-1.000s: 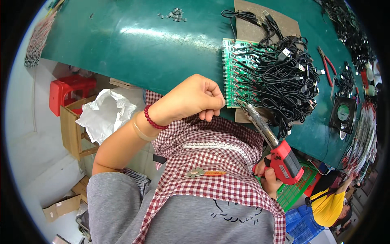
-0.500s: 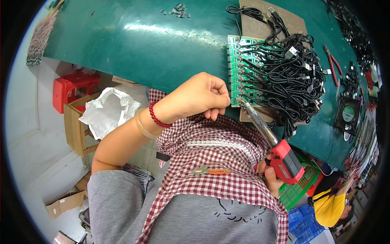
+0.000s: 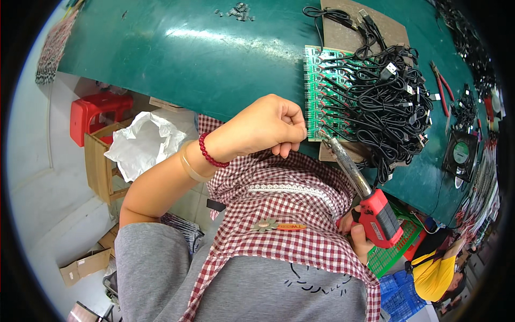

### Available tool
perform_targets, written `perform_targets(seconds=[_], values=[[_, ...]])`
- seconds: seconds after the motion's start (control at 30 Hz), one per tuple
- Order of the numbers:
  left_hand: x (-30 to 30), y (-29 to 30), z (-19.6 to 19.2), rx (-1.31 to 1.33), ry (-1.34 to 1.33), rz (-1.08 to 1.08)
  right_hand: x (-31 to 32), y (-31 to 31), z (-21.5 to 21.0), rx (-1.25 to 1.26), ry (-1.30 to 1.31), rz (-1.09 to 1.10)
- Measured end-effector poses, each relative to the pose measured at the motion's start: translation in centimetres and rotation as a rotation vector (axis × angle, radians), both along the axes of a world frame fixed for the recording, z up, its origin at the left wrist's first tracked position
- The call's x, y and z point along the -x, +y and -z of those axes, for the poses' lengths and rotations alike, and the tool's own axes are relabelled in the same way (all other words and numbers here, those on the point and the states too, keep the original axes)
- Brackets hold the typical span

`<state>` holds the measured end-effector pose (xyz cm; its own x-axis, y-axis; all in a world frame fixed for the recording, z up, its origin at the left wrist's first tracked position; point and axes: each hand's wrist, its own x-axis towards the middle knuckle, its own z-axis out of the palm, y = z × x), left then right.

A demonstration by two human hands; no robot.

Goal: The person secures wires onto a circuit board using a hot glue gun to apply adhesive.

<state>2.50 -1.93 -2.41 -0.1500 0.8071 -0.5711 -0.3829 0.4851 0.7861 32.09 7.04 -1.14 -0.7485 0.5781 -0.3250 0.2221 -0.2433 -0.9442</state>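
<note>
1 green PCB point(image 3: 313, 96) on green bench point(image 3: 214, 70), close to near edge; black cables point(image 3: 370, 107) run off its R side in a bundled heap, metal plugs showing. Brown board point(image 3: 335, 32) under part of heap. L hand point(image 3: 279, 129) at PCB's lower L corner: thumb + index pinched tog., others curled; can't tell if anything thin is btwn. R hand point(image 3: 359, 236) grasps handle of red/black soldering gun point(image 3: 378, 214), barrel angled up-L. Gun tip near L fingertips, at PCB's lower edge; contact unclear. Red-handled pliers point(image 3: 442, 88) + black square unit w/ green disc point(image 3: 461, 152) R of heap.
</note>
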Motion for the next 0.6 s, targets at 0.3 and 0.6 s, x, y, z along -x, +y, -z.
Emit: perform_targets(seconds=[0.3, 0.6], values=[[-0.1, 0.1, -0.1, -0.004, -0.007, -0.007, -0.1, 0.3, 0.2, -0.019, -0.028, -0.01], [-0.1, 0.2, -0.4, 0.005, 0.022, -0.007, 0.5, 0.7, -0.9, 0.071, -0.037, -0.134]])
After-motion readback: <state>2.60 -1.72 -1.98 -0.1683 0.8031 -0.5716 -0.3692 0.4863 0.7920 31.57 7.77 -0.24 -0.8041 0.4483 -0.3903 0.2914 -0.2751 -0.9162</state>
